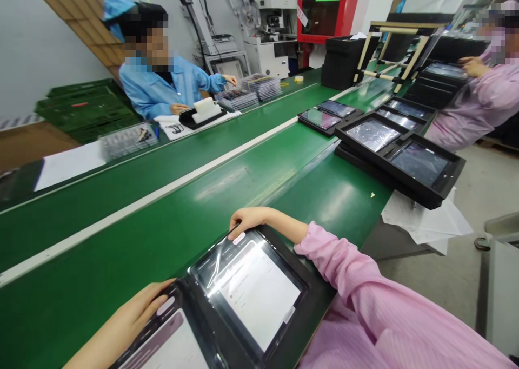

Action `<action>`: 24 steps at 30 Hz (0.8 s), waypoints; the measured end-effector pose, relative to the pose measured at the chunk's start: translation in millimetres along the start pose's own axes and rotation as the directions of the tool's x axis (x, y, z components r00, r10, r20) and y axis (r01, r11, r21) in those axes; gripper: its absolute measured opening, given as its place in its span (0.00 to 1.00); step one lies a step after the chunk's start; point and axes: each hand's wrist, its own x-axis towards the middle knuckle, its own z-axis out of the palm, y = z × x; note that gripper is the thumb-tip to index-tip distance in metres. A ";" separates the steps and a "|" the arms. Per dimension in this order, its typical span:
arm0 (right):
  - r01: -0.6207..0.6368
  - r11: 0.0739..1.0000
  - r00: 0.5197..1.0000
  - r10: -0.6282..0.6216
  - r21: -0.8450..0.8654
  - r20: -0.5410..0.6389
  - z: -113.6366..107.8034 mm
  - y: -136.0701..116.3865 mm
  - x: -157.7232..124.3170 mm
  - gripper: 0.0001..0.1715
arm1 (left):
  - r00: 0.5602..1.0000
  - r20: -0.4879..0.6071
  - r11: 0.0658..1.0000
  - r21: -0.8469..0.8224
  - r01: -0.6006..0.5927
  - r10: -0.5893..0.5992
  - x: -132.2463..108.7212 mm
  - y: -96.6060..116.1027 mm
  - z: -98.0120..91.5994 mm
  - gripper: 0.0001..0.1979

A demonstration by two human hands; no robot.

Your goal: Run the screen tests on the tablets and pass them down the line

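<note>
Close in front of me is a black tray [314, 282] with two lit tablets set side by side in its recesses. The right-hand tablet [259, 293] shows a mostly white screen and has glare across its glossy surface. Beside it, the left-hand tablet [174, 342] is partly cut off by the bottom of the view. My right hand [248, 219] curls over the tray's far edge, at the top of the right tablet. My left hand [140, 312] grips the far left edge, its fingers by the left tablet's top; the undersides of both hands are hidden.
A green conveyor belt [227, 185] runs across, with a white rail [162, 185]. More black trays of tablets [399, 142] are stacked at right, overhanging papers [425, 217]. A co-worker in blue [178, 85] sits opposite; another in pink [482, 98] is at far right.
</note>
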 end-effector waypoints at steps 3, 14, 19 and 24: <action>0.007 0.996 1.000 -0.009 -0.085 -0.029 2.2 2.2 -0.5 0.15 | 0.998 0.064 0.996 -0.093 -0.018 0.024 -3.8 -4.9 5.6 0.28; -0.049 0.974 0.945 -0.027 -0.223 -0.326 12.6 11.1 9.3 0.12 | 0.965 -0.099 0.951 -0.220 0.217 -0.243 9.4 -3.4 -2.9 0.25; 0.012 0.980 0.880 -0.105 -0.199 -0.463 6.6 5.3 0.7 0.13 | 0.979 -0.094 0.954 -0.257 0.153 -0.183 -1.0 3.6 2.3 0.28; 0.091 0.983 0.839 -0.162 -0.161 -0.519 17.8 0.7 -27.7 0.12 | 0.994 0.014 0.987 -0.116 0.110 -0.109 -22.8 25.0 3.0 0.29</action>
